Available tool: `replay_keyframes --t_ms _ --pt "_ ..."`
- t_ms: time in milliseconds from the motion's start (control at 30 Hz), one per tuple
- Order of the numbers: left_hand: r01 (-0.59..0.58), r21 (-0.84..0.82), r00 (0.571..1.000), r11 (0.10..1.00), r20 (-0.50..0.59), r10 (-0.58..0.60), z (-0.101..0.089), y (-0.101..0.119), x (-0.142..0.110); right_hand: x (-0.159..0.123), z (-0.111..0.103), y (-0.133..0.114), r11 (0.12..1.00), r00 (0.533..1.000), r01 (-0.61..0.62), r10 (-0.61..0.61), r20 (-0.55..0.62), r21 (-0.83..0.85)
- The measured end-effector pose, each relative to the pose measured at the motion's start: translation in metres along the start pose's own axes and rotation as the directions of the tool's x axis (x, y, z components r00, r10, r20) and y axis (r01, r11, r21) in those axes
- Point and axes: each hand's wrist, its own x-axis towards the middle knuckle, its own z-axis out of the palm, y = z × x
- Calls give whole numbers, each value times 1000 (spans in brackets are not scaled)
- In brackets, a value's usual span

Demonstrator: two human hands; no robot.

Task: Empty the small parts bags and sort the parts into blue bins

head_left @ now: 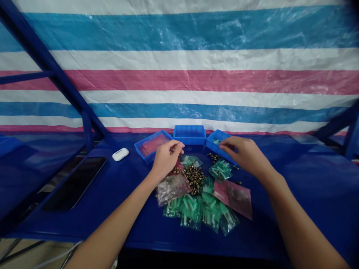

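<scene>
My left hand [165, 157] is closed in a pinch, just in front of the left blue bin. Whatever its fingertips hold is too small to make out. A pink bag [178, 164] lies right beneath these fingers. My right hand [249, 152] reaches over the right blue bin [209, 144], thumb and fingers drawn together at the small pale pieces inside; what they grip cannot be made out. Between my hands is a pile of brass-coloured metal pieces [194, 179]. Clear bags with green and white pieces [189, 209] are heaped in front of it.
A pink sheet or bag lies in the left blue bin [148, 161]; another blue bin [189, 141] stands at the back. Pink bag [234, 198] rests right of the heap. Phone [75, 183] and white case [120, 154] lie left. Striped sheeting [196, 80] hangs behind the blue table [308, 194].
</scene>
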Motion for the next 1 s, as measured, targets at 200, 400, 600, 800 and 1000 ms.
replay_keyframes --t_ms 200,400,600,800,1000 --pt "-34 60 999 998 -16 35 -1 4 -1 -12 2 -2 999 863 -31 48 503 -42" --pt "-34 68 999 997 -9 35 -1 6 -2 -13 11 -4 997 820 -75 74 568 -22" --pt "-26 51 1000 998 -4 26 -2 8 -2 -4 -9 -9 980 895 -36 -56 443 195" --pt "14 -104 981 994 196 6 2 18 -8 -5 -1 -32 749 954 -254 89 287 612" --pt "102 -264 934 959 356 -1 12 18 -13 -5 32 -53 445 924 -378 120 364 812"
